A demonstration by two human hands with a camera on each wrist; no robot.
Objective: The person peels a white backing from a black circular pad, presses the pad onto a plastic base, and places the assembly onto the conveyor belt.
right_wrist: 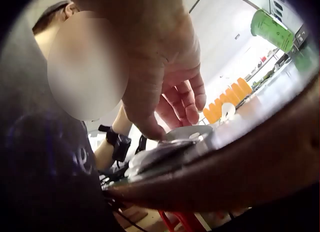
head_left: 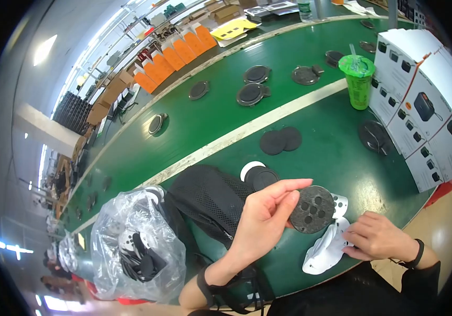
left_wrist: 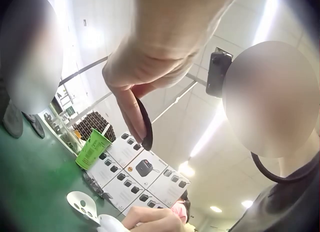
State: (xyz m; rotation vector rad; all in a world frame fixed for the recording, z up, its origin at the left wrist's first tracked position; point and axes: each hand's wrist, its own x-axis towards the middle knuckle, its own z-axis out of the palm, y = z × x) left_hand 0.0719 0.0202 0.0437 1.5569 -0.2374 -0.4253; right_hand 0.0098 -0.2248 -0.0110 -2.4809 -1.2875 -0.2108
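My left hand (head_left: pixel 264 217) pinches a round dark disc (head_left: pixel 313 209) with several holes between thumb and fingers, held above the table. In the left wrist view the left hand (left_wrist: pixel 150 67) holds that disc (left_wrist: pixel 145 124) edge-on. To its right, my right hand (head_left: pixel 376 237) has thumb and fingers on a stack of white sheet pieces (head_left: pixel 325 252) near the table's front edge. The right wrist view shows the right hand (right_wrist: pixel 162 77) with its thumb and fingertips at the white pieces (right_wrist: pixel 150 159). Another white piece with holes (head_left: pixel 340 205) lies partly behind the disc.
A clear plastic bag (head_left: pixel 107 242) of parts and a black mesh pouch (head_left: pixel 210 197) lie left. Behind are black discs (head_left: pixel 273 142), a black round piece (head_left: pixel 262 178) and round parts (head_left: pixel 250 94). A green cup (head_left: pixel 359 87) and white boxes (head_left: pixel 420 110) stand right.
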